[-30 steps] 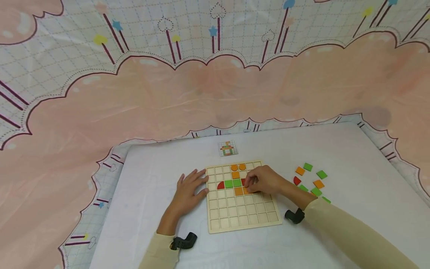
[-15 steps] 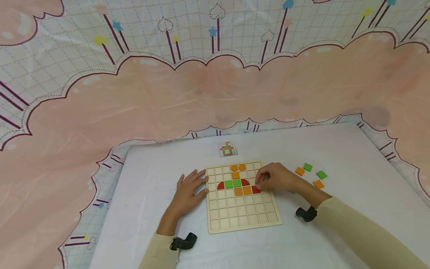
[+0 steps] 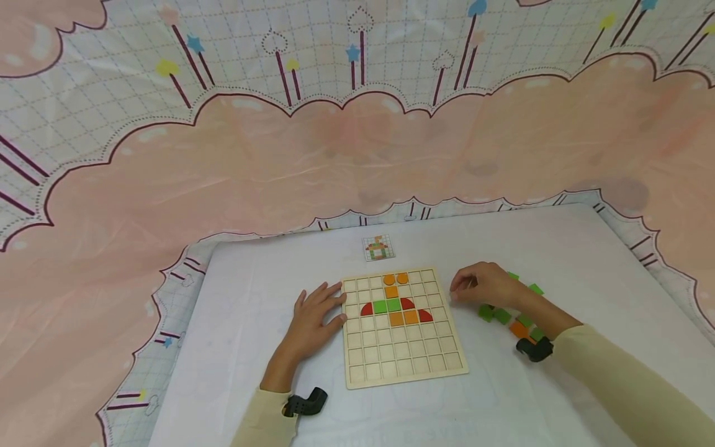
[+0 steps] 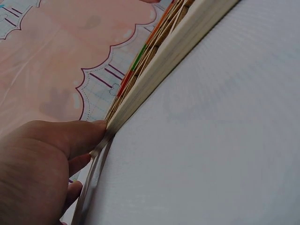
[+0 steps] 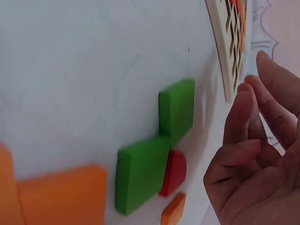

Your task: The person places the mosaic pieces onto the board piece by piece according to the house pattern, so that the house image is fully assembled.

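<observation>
A wooden grid board [image 3: 393, 359] lies on the white table, bearing orange, green and red pieces in its upper half. At the right end of the lowest coloured row sits a red quarter-circle piece [image 3: 426, 316]. My left hand [image 3: 317, 320] rests at the board's left edge with fingers extended; the left wrist view shows its thumb [image 4: 84, 136] touching the rim. Just right of the board hovers my right hand [image 3: 486, 285], fingers loosely bent and holding nothing. Near it in the right wrist view are a green square [image 5: 143, 173] and a red piece [image 5: 175, 172], lying on the table.
A small picture card [image 3: 378, 248] with a coloured grid pattern lies behind the board. Several loose green squares [image 3: 501, 316] and orange pieces [image 3: 518, 329] are scattered at the right, partly hidden by my right arm. A patterned curtain [image 3: 357, 155] stands behind the table.
My right hand has moved right, from over the board to beside the loose pieces, leaving the red quarter-circle in the grid. The left hand has stayed put.
</observation>
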{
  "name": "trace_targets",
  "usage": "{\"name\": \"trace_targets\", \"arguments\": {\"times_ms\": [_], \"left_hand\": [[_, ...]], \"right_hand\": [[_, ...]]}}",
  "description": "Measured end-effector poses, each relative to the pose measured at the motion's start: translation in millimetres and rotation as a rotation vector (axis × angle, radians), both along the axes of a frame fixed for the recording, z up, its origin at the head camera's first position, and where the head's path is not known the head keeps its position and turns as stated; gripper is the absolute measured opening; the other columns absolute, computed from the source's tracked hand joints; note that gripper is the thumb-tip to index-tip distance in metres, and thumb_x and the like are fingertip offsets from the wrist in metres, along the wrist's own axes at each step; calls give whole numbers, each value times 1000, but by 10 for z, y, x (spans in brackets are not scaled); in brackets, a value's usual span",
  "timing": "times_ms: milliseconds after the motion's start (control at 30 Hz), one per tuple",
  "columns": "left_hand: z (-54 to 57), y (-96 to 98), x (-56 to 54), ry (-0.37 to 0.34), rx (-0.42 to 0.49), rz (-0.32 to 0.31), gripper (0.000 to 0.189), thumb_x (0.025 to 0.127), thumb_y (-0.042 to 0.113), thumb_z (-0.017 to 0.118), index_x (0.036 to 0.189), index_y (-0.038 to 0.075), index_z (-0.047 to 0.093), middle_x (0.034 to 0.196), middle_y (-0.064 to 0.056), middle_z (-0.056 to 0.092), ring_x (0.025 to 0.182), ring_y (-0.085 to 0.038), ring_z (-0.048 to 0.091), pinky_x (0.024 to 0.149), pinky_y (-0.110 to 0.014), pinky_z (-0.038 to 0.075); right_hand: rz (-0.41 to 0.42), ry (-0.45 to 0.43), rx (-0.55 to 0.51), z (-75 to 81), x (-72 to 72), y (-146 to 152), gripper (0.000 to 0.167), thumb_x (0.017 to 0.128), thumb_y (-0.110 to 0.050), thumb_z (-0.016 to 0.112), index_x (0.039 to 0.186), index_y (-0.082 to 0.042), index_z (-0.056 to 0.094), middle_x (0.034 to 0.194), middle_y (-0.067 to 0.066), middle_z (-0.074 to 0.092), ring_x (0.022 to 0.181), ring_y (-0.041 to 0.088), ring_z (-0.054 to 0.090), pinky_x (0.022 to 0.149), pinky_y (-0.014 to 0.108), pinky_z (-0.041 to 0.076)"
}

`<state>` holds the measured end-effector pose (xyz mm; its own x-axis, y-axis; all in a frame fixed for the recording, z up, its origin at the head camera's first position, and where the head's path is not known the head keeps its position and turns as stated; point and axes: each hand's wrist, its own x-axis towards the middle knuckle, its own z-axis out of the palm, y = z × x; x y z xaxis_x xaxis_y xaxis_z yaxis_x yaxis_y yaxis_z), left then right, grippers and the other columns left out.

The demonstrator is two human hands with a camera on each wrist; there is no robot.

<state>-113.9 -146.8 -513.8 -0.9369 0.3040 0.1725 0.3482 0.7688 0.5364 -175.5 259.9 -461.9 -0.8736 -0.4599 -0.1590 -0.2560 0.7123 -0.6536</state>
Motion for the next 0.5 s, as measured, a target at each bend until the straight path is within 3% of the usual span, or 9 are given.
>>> {"name": "trace_targets", "arguments": {"times_ms": [233, 500], "left_hand": [[-1, -7, -9, -5, 5, -9, 45, 97, 32, 66, 139, 15, 64, 158, -2, 48, 154, -31, 32, 123, -66, 9], [-4, -6, -11, -2, 3, -9, 45, 97, 33, 66, 138, 15, 65, 159, -2, 48, 154, -31, 32, 123, -66, 10]], "right_hand": [[-80, -24, 43, 28, -54, 248, 14, 91, -33, 77, 99, -20, 75, 89, -3, 69, 83, 19, 58, 67, 29, 52], [-112, 29, 89, 87, -57, 490, 20, 92, -30, 76, 102, -13, 75, 91, -1, 70, 82, 18, 59, 68, 29, 52]]}}
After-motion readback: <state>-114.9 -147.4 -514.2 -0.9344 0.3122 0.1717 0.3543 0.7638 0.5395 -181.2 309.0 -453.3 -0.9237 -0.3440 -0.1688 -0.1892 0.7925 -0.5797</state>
